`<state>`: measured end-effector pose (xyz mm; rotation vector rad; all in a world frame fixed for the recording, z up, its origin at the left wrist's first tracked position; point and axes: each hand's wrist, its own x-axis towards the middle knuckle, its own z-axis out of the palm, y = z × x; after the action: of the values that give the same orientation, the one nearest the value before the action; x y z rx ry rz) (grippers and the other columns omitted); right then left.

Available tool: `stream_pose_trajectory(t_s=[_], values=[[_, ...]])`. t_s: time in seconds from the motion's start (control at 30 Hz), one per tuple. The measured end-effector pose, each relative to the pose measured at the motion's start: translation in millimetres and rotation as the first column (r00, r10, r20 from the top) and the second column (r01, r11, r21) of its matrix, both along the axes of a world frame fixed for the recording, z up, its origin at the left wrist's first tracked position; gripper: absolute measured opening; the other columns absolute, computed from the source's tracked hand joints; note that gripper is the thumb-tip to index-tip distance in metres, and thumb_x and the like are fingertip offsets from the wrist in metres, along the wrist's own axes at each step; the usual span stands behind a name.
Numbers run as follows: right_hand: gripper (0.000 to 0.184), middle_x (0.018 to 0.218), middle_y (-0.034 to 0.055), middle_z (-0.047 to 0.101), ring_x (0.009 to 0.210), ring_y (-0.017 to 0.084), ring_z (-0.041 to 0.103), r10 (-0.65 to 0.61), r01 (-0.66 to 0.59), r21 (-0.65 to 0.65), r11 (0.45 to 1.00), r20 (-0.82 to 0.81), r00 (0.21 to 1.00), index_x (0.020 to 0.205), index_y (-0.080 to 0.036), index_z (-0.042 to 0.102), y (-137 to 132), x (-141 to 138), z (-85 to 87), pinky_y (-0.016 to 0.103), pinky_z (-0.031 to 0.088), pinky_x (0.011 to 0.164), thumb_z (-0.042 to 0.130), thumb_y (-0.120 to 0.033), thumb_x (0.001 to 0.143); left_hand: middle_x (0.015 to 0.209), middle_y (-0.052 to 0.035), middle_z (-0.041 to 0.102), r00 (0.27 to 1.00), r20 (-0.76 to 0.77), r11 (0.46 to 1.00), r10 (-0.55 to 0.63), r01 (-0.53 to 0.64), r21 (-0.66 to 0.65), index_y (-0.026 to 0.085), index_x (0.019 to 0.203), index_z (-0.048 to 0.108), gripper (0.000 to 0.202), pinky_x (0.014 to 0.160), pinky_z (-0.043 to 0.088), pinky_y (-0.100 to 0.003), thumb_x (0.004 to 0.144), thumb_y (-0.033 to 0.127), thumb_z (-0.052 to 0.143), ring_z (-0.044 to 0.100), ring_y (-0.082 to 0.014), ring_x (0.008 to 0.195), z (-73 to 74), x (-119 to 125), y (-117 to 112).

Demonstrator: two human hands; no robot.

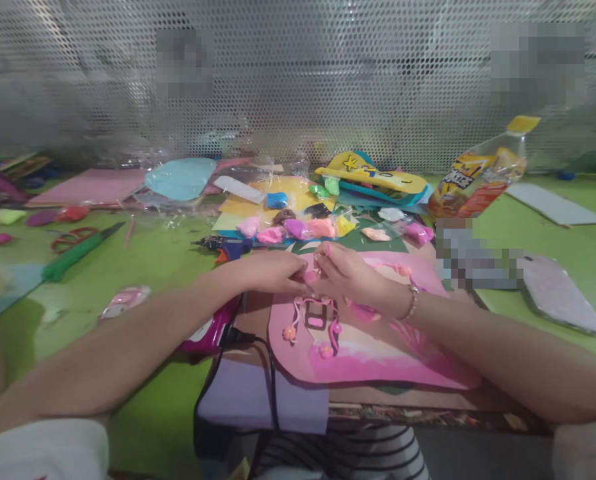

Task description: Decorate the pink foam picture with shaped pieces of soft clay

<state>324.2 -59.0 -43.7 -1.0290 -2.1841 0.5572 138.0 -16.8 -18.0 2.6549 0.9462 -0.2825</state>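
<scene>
My left hand (278, 270) and my right hand (353, 277) meet over the top of a pink craft board (298, 367). Fingers on both hands are drawn together in a pinch, and a bit of pink shows between them, too small to make out. Clay decorations sit on the board: an orange flower (289, 333), a pink flower (325, 350) and a brown frame (316, 315) with pink inside. Wavy pink strips run beside the frame. My right wrist, with a bracelet, hides part of the board.
Several wrapped clay lumps (323, 229) lie behind my hands, near a blue glue gun (235, 249). Left are a green-handled knife (73, 257) and scissors (73, 239). A bottle (483, 167) and a phone (561, 293) stand right. A black cable (272, 380) hangs in front.
</scene>
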Motion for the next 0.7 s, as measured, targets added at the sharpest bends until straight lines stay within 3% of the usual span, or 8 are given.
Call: stream_pose_trajectory(t_s=[0.7], values=[[0.019, 0.073, -0.0002, 0.044, 0.064, 0.013, 0.039, 0.014, -0.013, 0.034, 0.999, -0.008, 1.000, 0.075, -0.021, 0.036, 5.1, 2.9, -7.0, 0.026, 0.033, 0.060, 0.033, -0.023, 0.094, 0.075, 0.0002, 0.056, 1.000, 0.006, 0.999, -0.024, 0.024, 0.034, 0.020, 0.074, 0.049, 0.027, 0.052, 0.029, -0.026, 0.076, 0.046, 0.054, 0.048, -0.0128, 0.062, -3.4, 3.1, 0.7]])
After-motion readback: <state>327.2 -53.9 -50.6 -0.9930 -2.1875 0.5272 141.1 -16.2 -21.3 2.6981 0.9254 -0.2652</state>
